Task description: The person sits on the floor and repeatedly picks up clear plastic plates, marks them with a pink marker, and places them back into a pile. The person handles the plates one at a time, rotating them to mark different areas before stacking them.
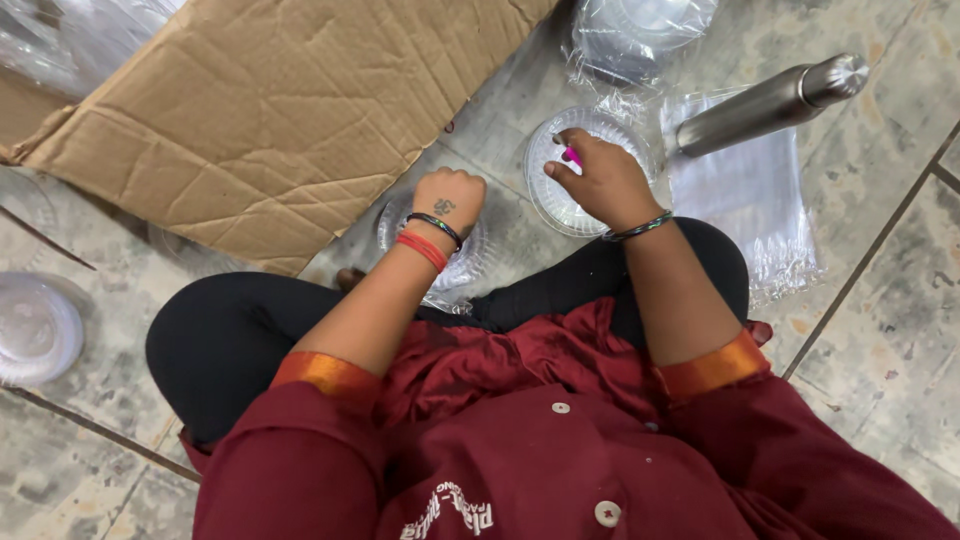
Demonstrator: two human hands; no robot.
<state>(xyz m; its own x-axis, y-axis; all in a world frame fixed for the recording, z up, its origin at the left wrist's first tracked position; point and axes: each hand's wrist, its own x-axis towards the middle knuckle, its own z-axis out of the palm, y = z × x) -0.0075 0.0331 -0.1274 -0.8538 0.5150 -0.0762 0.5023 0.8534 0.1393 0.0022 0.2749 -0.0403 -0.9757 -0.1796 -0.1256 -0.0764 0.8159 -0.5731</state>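
Nearest the camera is the person's dark red shirt (560,470) with white buttons and orange cuff bands on the short sleeves. Beyond it, legs in black trousers (230,335) are folded on the tiled floor (880,340).

The left hand (447,203) reaches forward over the left knee. It wears a black bangle and a red thread band at the wrist. Its grip is closed, the fingers curled down onto a stack of clear plastic lids (470,262) that lies on the floor just beyond the legs; what the fingertips pinch underneath cannot be seen.

The right hand (600,182), a little farther and to the right, wears a dark bangle. Its grip is closed on a small pink object (571,156), pinched between thumb and fingers, too small to identify. This hand hovers over a round clear plastic lid (553,195) lying flat on the floor.

At the near left edge rests another clear round container (35,330). To the right of the right hand, a pile of clear plastic bags (745,195) lies flat, with a steel bottle (770,103) lying on its side across the far end.

Farther off, a large flattened cardboard sheet (270,110) covers the far left, and a bag of stacked clear containers (635,35) sits at the far middle.
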